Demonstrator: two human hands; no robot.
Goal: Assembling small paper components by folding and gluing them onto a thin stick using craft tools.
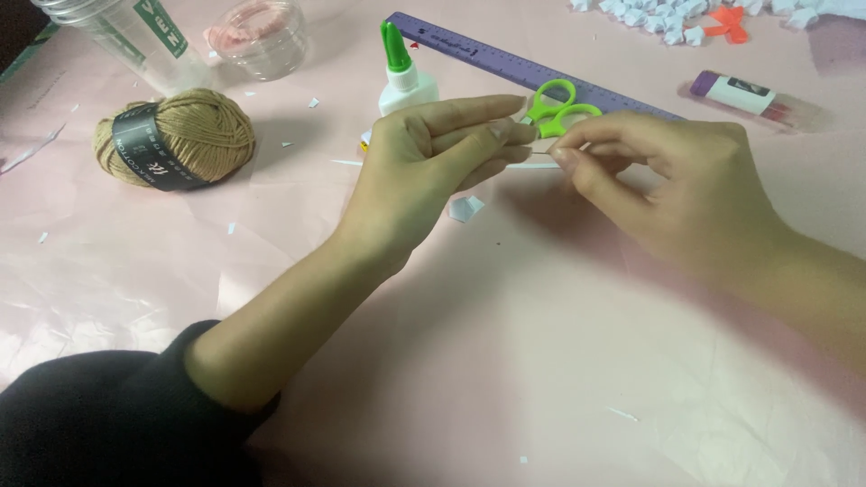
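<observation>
My left hand (pixel 433 167) and my right hand (pixel 686 194) meet fingertip to fingertip above the pink table cover (pixel 505 361). Between them they pinch a thin white paper strip (pixel 538 165), most of it hidden by the fingers; one end pokes out to the left of my left hand. A small folded white paper piece (pixel 465 208) lies on the cover just below my left hand. Green-handled scissors (pixel 561 106) lie right behind the fingertips.
A purple ruler (pixel 505 59), a white glue bottle with a green cap (pixel 404 79) and a glue stick (pixel 747 94) lie at the back. A tan yarn ball (pixel 176 137), stacked clear cups (pixel 126 32) and a clear tub (pixel 262 36) are at the left. A pile of white paper stars (pixel 672 18) is at the top right.
</observation>
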